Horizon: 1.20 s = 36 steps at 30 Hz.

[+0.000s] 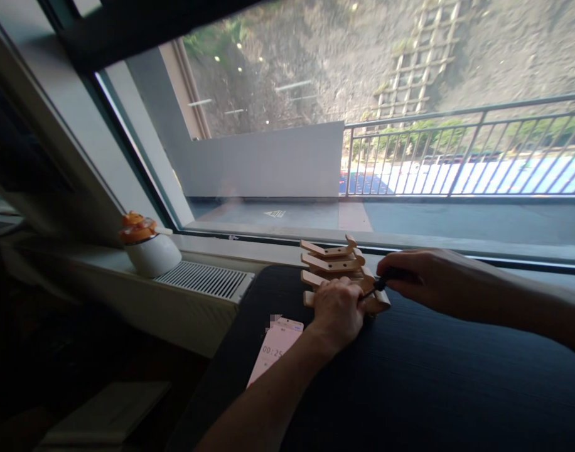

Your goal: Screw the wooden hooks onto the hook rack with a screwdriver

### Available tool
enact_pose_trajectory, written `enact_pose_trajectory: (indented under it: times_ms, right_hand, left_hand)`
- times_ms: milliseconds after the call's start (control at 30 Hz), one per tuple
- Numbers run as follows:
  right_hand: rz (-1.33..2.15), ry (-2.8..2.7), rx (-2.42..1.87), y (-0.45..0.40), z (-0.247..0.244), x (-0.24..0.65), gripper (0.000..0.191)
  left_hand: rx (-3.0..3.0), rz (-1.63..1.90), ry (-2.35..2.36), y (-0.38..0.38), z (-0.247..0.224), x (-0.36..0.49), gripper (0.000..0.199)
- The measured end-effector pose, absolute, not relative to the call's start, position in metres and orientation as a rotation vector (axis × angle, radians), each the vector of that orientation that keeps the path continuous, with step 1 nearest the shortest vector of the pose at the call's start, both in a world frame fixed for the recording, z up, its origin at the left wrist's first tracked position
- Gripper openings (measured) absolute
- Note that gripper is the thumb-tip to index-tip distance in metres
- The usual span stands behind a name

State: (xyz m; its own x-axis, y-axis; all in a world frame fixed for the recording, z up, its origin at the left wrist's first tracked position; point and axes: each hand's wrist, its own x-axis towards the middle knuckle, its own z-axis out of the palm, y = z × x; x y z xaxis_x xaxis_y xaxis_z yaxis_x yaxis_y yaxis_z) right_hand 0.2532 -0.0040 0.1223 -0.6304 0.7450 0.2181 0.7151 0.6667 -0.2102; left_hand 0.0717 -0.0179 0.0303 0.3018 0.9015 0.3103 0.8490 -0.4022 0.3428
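One wooden rack [333, 263] beneath left hand [339, 306], gripped; right hand [407, 271], beside it, clutching screwdriver [380, 284]

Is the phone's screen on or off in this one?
On: the phone lies face-up with its screen lit pale, showing digits that begin 00:25. The left forearm blocks part of it.

A smartphone [271, 353] lies near the left edge of the surface [438, 383]; past that edge, an orange-topped white container [152, 256] stands by a vent grille [209, 280].
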Motion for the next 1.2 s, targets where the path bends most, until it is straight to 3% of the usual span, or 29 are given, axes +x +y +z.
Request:
enact_pose_trajectory:
  times_ms: [567,900,1200]
  right_hand:
    - [0.156,-2.781,-1.183,-0.010,0.137,0.246,0.023]
    - [0.255,-2.833,-1.236,-0.007,0.146,0.239,0.015]
    - [0.104,-2.849,-1.229,-0.003,0.139,0.233,0.019]
  left_hand:
    - [2.496,0.656,1.643,-0.019,0.029,0.071,0.016]
    - [2.374,0.538,1.686,-0.017,0.038,0.077,0.018]
    - [2.290,0.693,1.828,-0.025,0.031,0.089,0.014]
